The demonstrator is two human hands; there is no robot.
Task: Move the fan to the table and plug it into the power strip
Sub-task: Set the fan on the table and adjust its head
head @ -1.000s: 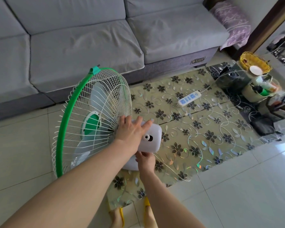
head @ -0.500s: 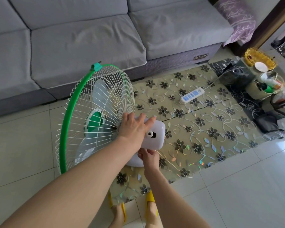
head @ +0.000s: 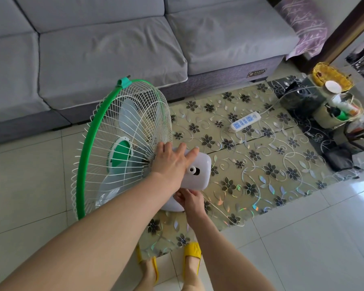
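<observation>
A white fan (head: pixel 122 148) with a green rim and wire cage is at the left end of the flowered glass table (head: pixel 261 169). My left hand (head: pixel 172 160) lies over its white motor housing, fingers spread across the top. My right hand (head: pixel 189 198) grips the fan's white base from below. A white power strip (head: pixel 245 121) with blue sockets lies on the table, well to the right of the fan, its cord running off to the right. The fan's plug is not visible.
A grey sofa (head: pixel 114 49) stands behind the table. The table's right end holds a yellow basket (head: pixel 332 77), several containers (head: pixel 340 114) and dark objects. Pale floor tiles surround the table. My feet in yellow slippers (head: pixel 192 252) stand at its near edge.
The view has shifted slightly, and the fan sits a little further right and up in the frame. Both hands keep the same hold on it.
</observation>
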